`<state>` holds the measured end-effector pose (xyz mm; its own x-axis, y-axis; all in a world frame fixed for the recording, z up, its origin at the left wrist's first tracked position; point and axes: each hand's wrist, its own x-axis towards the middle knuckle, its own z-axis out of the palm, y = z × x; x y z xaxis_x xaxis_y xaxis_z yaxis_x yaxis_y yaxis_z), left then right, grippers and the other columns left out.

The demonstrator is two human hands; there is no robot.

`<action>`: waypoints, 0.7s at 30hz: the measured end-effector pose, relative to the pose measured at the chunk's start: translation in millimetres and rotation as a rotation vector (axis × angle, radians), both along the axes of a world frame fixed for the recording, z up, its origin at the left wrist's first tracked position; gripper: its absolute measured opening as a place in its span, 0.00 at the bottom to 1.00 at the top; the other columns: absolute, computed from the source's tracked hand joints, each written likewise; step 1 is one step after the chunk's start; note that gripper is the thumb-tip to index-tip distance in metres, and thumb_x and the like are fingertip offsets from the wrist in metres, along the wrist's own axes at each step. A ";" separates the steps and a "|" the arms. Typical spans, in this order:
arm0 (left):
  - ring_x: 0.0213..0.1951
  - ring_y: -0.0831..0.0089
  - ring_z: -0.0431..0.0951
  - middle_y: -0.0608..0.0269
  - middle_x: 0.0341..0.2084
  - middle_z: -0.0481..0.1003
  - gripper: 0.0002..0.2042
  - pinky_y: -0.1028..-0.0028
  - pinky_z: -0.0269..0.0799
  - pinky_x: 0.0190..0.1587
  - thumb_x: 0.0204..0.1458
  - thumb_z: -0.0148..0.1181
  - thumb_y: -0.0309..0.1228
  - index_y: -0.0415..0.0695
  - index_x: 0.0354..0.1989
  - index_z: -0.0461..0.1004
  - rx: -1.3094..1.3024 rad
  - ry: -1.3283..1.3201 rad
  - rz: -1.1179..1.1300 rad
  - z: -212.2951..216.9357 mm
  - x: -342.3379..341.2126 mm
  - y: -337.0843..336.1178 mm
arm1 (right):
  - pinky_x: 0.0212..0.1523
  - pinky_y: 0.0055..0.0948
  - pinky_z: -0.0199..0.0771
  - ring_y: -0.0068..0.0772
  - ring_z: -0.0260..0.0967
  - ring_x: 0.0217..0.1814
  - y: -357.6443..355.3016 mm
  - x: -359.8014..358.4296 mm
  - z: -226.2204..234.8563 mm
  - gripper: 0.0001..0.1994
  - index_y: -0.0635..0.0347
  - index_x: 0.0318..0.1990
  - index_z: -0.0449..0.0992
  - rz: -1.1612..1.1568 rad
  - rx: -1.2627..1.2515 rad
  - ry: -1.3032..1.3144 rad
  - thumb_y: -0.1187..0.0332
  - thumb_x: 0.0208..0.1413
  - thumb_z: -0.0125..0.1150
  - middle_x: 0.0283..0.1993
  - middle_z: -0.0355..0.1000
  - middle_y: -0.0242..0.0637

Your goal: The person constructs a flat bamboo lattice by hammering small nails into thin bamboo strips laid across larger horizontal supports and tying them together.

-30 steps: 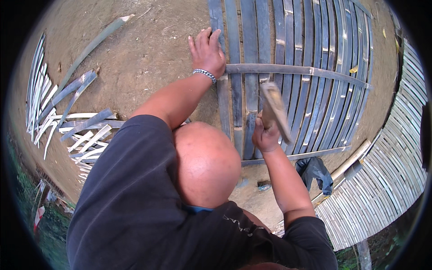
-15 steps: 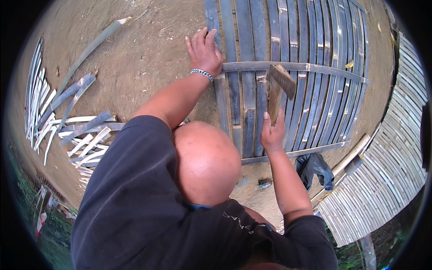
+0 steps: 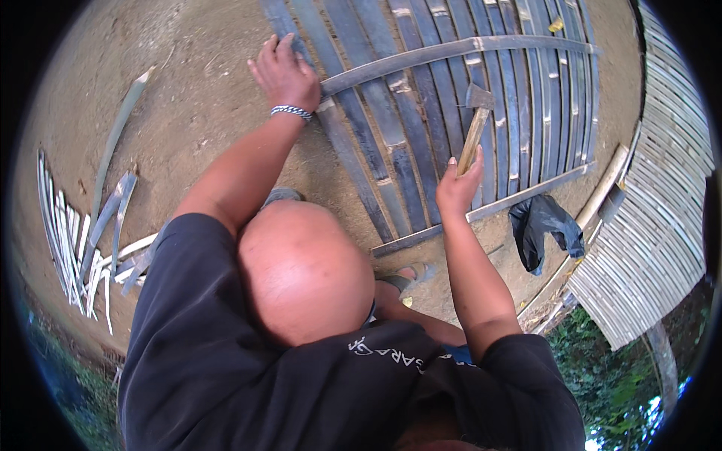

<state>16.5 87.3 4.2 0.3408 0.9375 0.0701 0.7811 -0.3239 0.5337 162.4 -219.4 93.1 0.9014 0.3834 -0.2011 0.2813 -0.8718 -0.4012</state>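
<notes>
My left hand (image 3: 286,71), with a beaded band at the wrist, presses flat on the left end of a curved cross strip (image 3: 451,51) that lies over a panel of grey split-bamboo slats (image 3: 391,143) on the dirt. My right hand (image 3: 459,188) grips the pale wooden handle of a hammer (image 3: 474,139). Its dark metal head points away from me, over the slats just below the cross strip. A second cross strip (image 3: 489,209) runs along the panel's near edge.
A black bag (image 3: 543,225) lies on the dirt right of the panel, beside a long bamboo pole (image 3: 602,188) and a woven bamboo sheet (image 3: 662,188). Pale bamboo strips (image 3: 68,240) are piled at the left. A sandalled foot (image 3: 406,274) rests by the panel's near edge.
The hammer has swung from tilted near my right hand to stretched forward, its head now out over the slats. My left hand has stayed on the cross strip's end.
</notes>
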 end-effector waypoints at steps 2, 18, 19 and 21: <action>0.72 0.51 0.55 0.46 0.65 0.61 0.22 0.43 0.32 0.76 0.61 0.51 0.30 0.47 0.65 0.64 -0.012 0.011 -0.008 2.3 -0.2 -0.5 | 0.68 0.52 0.60 0.64 0.57 0.71 -8.4 8.3 -5.2 0.33 0.60 0.74 0.52 -0.084 0.010 -0.072 0.68 0.65 0.58 0.69 0.57 0.60; 0.72 0.52 0.56 0.47 0.65 0.61 0.21 0.45 0.35 0.76 0.61 0.51 0.31 0.50 0.63 0.67 -0.010 0.060 -0.006 4.3 2.3 0.6 | 0.61 0.43 0.59 0.37 0.69 0.58 52.5 89.4 -0.8 0.21 0.42 0.55 0.79 0.573 -0.061 -0.330 0.66 0.51 0.71 0.52 0.73 0.29; 0.72 0.52 0.56 0.47 0.65 0.62 0.21 0.45 0.35 0.76 0.60 0.51 0.32 0.50 0.63 0.67 -0.013 0.067 -0.001 4.7 1.4 1.2 | 0.60 0.43 0.60 0.36 0.69 0.57 57.5 95.9 -2.9 0.20 0.42 0.53 0.80 0.595 -0.091 -0.318 0.67 0.50 0.71 0.51 0.74 0.28; 0.70 0.51 0.59 0.48 0.65 0.64 0.21 0.45 0.39 0.75 0.60 0.52 0.32 0.51 0.62 0.69 0.026 0.060 0.014 2.3 0.2 0.8 | 0.58 0.43 0.61 0.35 0.71 0.56 64.7 106.2 -5.9 0.18 0.42 0.50 0.81 0.641 -0.152 -0.293 0.67 0.50 0.72 0.49 0.75 0.27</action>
<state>16.6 88.1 6.5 0.3323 0.9403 0.0743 0.8157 -0.3260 0.4778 268.7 -154.7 87.2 0.5335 0.8421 -0.0792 0.8337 -0.5394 -0.1183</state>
